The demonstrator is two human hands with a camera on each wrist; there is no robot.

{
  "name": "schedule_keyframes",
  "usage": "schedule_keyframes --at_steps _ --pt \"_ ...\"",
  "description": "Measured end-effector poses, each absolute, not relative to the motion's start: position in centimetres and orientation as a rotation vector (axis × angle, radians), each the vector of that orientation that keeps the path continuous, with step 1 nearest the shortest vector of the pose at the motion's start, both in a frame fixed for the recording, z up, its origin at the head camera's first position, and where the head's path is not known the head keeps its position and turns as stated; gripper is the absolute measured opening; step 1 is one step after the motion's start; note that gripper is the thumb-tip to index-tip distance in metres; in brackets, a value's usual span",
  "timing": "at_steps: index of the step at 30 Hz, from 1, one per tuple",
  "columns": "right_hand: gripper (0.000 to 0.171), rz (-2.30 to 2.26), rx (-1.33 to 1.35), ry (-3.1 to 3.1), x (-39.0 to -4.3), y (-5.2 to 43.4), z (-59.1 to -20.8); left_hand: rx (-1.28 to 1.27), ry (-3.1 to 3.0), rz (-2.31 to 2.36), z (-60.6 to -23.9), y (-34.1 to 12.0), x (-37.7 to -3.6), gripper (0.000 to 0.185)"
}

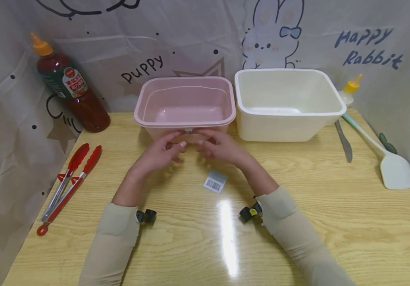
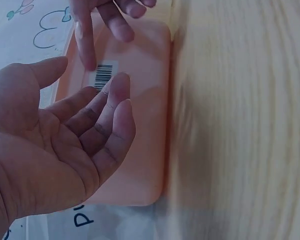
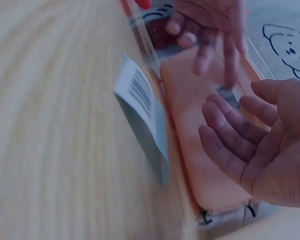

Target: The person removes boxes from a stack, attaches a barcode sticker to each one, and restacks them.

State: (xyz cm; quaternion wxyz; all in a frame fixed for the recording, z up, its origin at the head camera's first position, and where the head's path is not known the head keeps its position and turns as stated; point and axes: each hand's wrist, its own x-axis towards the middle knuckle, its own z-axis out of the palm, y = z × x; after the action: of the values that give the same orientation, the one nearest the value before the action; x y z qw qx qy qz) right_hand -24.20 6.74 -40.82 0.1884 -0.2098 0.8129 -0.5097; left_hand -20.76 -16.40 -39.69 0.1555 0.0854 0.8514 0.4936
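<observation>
Both bare hands are raised at the front of a pink plastic bin [image 1: 190, 97], on either side of a barcode sticker [image 2: 103, 75] on its front wall. My left hand [image 1: 159, 154] has loosely bent fingers, with the index fingertip right at the sticker in the head view. Facing it, my right hand [image 1: 223, 147] points its index finger toward the same sticker. Nothing shows between the fingers of either hand in the wrist views. On the table below lies a folded paper tag [image 1: 215, 181] with a barcode, its flap standing up in the right wrist view.
A white bin [image 1: 276, 129] stands right of the pink one. Red-tipped tongs [image 1: 65, 190] and a tall sauce bottle [image 1: 72, 87] are at the left. At the right are a yellow-capped bottle [image 1: 349, 90], a knife [image 1: 344, 142] and a white spatula [image 1: 397, 171].
</observation>
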Motion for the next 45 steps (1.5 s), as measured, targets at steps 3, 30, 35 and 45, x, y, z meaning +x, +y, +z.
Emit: schedule_keyframes --at_steps 3,30,35,45 --pt "0.044 -1.417 -0.557 2.308 -24.4 7.4 -40.7 0.226 2.446 1.392 -39.9 -16.3 -21.0 0.057" --pt "0.047 -1.248 -0.716 2.439 -24.2 6.8 -41.5 0.221 2.452 1.354 -40.5 -15.7 -20.9 0.057" --pt "0.049 -1.303 -0.742 2.394 -24.1 6.6 -41.5 0.282 2.459 1.375 -40.1 -15.7 -20.7 0.057" --pt "0.042 -1.211 -0.663 2.501 -24.1 7.1 -40.8 0.292 2.516 1.377 -40.4 -16.5 -21.1 0.053"
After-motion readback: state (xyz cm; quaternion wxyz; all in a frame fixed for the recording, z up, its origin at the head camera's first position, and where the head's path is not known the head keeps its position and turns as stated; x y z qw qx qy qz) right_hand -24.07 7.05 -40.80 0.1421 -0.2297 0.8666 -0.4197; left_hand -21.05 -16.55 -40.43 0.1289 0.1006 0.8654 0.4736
